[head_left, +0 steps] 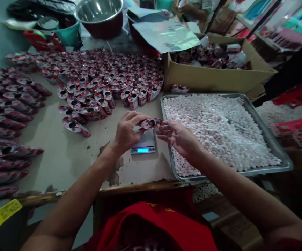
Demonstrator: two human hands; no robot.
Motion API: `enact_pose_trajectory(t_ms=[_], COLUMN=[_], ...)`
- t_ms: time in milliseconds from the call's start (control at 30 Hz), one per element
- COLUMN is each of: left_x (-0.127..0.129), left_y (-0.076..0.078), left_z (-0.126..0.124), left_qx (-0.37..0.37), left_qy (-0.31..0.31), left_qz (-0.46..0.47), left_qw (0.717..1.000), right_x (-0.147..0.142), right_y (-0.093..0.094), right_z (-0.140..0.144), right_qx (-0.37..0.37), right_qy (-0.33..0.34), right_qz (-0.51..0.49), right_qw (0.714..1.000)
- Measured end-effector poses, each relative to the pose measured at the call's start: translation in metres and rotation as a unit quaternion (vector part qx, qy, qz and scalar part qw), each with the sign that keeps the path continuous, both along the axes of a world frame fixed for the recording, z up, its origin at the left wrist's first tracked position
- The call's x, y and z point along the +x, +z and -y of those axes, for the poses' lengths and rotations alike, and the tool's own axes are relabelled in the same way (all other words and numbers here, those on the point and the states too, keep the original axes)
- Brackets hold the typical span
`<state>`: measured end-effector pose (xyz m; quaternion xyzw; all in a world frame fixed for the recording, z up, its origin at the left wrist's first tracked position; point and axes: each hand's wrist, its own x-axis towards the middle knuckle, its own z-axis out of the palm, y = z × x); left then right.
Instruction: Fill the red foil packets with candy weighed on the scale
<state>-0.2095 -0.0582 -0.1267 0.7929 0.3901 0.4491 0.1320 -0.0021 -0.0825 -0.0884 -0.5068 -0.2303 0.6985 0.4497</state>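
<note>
Near the bench's (69, 157) front edge, a small digital scale (143, 143) was seen, its display lit. Just above it, an open red pouch (151, 122) was pinched at its mouth by the left hand (126, 134); the right hand (178, 137) was held beside it, fingers loosely spread, palm up, apparently empty. To the right, a metal tray (276, 146) was heaped with pale candies (213, 132). Farther back and along the left edge, many open pouches (109, 80) were laid in rows, so much appeared done; a cardboard box (213, 78) of more pouches suggested work remaining.
</note>
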Motion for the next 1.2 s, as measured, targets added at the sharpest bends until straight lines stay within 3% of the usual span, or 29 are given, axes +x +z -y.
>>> enact_pose_trajectory(t_ms=[133, 267, 500, 667, 767, 867, 933, 967, 1033, 1067, 1100, 1133, 1167, 1200], left_x=[0.019, 0.037, 0.05, 0.021, 0.002, -0.008, -0.014, -0.017, -0.025, -0.03, -0.035, -0.04, -0.044, -0.047], left_y=[0.027, 0.02, 0.004, -0.005, -0.014, -0.023, -0.026, -0.027, -0.029, -0.029, -0.028, -0.027, -0.025, -0.021], left_z=[0.003, -0.003, -0.008, 0.009, 0.024, 0.034, 0.037, 0.037, 0.038, 0.038, 0.039, 0.039, 0.039, 0.039], left_qx=[0.116, 0.095, -0.051, -0.224, -0.297, -0.34, -0.341, -0.331, -0.302, -0.288, -0.277, -0.268, -0.259, -0.248], left_qy=[-0.008, 0.023, 0.067, 0.085, 0.079, 0.069, 0.068, 0.07, 0.076, 0.081, 0.088, 0.098, 0.109, 0.121], left_qz=[-0.094, -0.086, 0.054, 0.186, 0.19, 0.192, 0.175, 0.159, 0.125, 0.115, 0.112, 0.115, 0.12, 0.126], left_qw=[0.989, 0.991, 0.995, 0.953, 0.932, 0.918, 0.921, 0.927, 0.942, 0.947, 0.95, 0.952, 0.952, 0.953], right_x=[-0.003, 0.004, 0.021, 0.045, 0.053, 0.053, 0.059, 0.066, 0.088, 0.099, 0.109, 0.115, 0.117, 0.113], right_y=[0.011, 0.024, 0.012, 0.005, 0.004, 0.008, 0.017, 0.024, 0.041, 0.049, 0.057, 0.063, 0.067, 0.069], right_z=[-0.005, -0.007, -0.01, -0.008, -0.01, -0.016, -0.023, -0.027, -0.037, -0.042, -0.046, -0.05, -0.052, -0.052], right_qx=[-0.08, -0.081, -0.073, -0.043, -0.002, 0.066, 0.151, 0.203, 0.296, 0.325, 0.347, 0.365, 0.371, 0.365], right_qy=[-0.087, -0.134, -0.095, -0.063, -0.02, 0.069, 0.123, 0.138, 0.148, 0.156, 0.16, 0.168, 0.186, 0.215], right_qz=[-0.178, -0.22, -0.2, -0.111, -0.046, 0.045, 0.181, 0.28, 0.492, 0.575, 0.624, 0.641, 0.629, 0.595], right_qw=[0.977, 0.963, 0.972, 0.991, 0.999, 0.994, 0.964, 0.928, 0.805, 0.735, 0.682, 0.654, 0.657, 0.683])
